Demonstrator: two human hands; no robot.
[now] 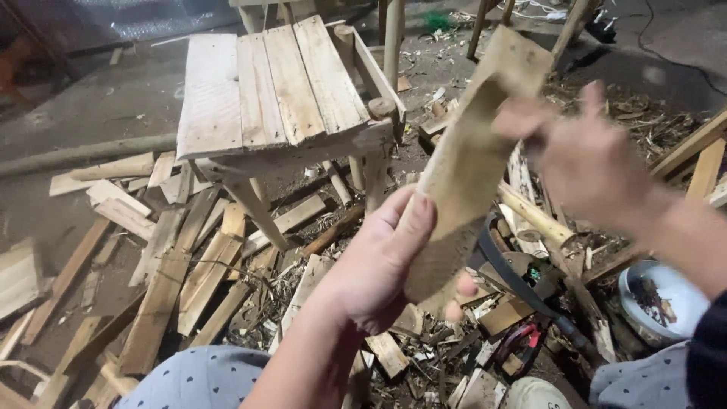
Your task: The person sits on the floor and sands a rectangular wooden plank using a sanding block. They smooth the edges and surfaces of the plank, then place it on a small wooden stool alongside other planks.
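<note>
My left hand (379, 265) pinches the stiff, light plank (466, 167) low down; my blurred right hand (583, 163), fingers spread, brushes its upper edge.

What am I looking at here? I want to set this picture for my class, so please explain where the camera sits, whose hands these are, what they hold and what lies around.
There is one picture, taken by a camera on a person's head, looking down at their own bare hands. The left hand grips a rough wooden board near its lower end. The right hand is blurred, at the board's upper part. Ahead stands a small slatted wooden stool. The dirt floor is strewn with wood offcuts and shavings. To the right lie a white bowl and red-handled pliers.
</note>
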